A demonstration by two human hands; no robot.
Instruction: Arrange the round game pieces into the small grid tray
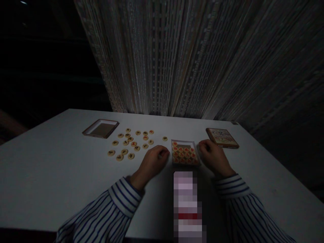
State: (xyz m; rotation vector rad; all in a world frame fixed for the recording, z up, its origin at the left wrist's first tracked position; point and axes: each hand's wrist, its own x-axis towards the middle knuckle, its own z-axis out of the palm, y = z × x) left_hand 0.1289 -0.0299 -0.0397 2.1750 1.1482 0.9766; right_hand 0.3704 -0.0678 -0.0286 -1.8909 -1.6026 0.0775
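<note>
A small open box [186, 164] with pale walls stands on the table, with rows of xiangqi pieces [186, 155] marked in red in it. Its far part shows bare bottom. Just left of the box, my left hand [155, 159] rests with curled fingers, the fingertips close to its wall; whatever they may hold is hidden. On the other side, my right hand [215, 158] is closed too, its fingertips at or beside the right wall; I cannot tell whether they touch it. Several loose pieces [131, 156], mostly black-marked and a few red, lie scattered left of my left hand. One black-marked piece [165, 138] lies apart, beyond it.
An open, shallow tray-like box part [86, 132] lies at the far left of the white table [63, 168]. A box lid with printed characters [222, 137] lies beyond my right hand. A string curtain [162, 60] hangs behind the table. A pixelated patch [187, 206] covers the near middle.
</note>
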